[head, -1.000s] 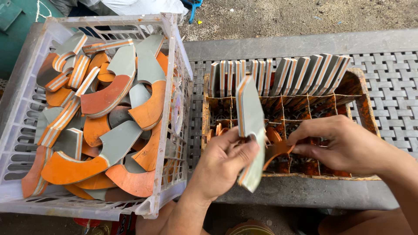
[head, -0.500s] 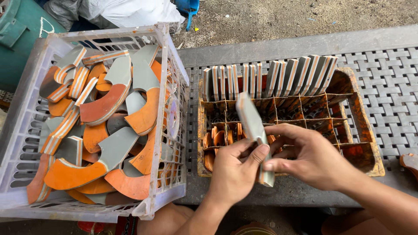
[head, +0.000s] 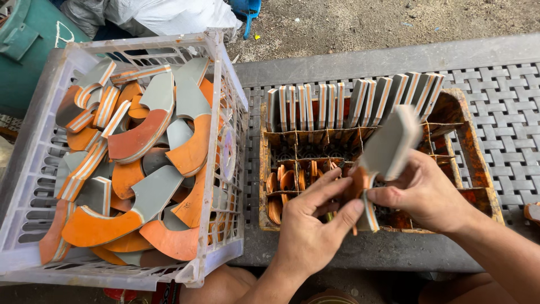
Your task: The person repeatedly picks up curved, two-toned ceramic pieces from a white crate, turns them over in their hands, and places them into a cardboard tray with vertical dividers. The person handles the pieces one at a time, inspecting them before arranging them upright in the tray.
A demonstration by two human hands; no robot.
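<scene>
My right hand [head: 430,194] grips a flat grey-and-orange layered piece [head: 388,147], tilted up over a compartmented orange tray [head: 473,147]. My left hand [head: 312,228] is beside it, fingers spread, fingertips touching the lower end of the same piece and a small orange offcut [head: 358,183]. A row of upright grey-orange pieces [head: 349,104] stands along the tray's far side. Small curled orange scraps [head: 287,180] lie in the tray's left compartments.
A white plastic crate [head: 222,262] at the left is filled with several curved grey-and-orange offcuts [head: 140,169]. Both stand on a grey perforated bench [head: 506,101]. A green bin [head: 25,50] and white sacks [head: 174,14] sit behind.
The held piece has swung rightward and tilted its top away to the right; my left hand has loosened from gripping its middle to touching only its lower end.
</scene>
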